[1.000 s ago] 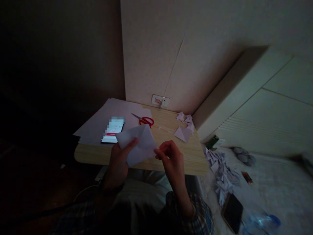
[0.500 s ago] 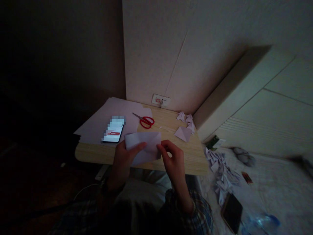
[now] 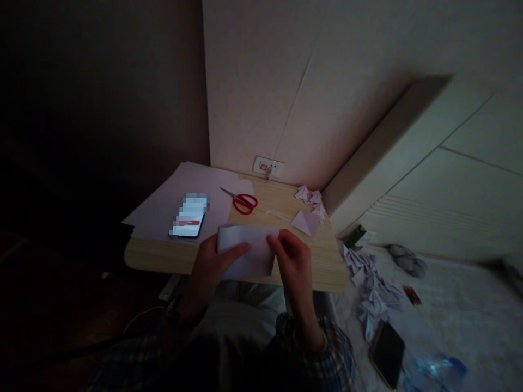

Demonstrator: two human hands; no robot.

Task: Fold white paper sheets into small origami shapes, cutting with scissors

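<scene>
So the left hand (image 3: 210,264) has its thumb laid flat across the front of a folded white paper sheet (image 3: 249,253), gripping it by the left side, fingers tucked out of sight behind. The right hand (image 3: 292,256) comes up from below, wrist raised, pinching the upper right corner between thumb and curled fingers. Both forearms angle inward from plaid sleeves, and the paper is held up over the front edge of the pale wood-grain table (image 3: 163,256). Just beyond it are red-handled metal scissors (image 3: 241,202), then a lit black-edged phone (image 3: 190,218) on big white sheets (image 3: 163,201) over to the left. Off right sit a folded white paper square (image 3: 305,222) and small pointy white paper pieces (image 3: 316,199).
</scene>
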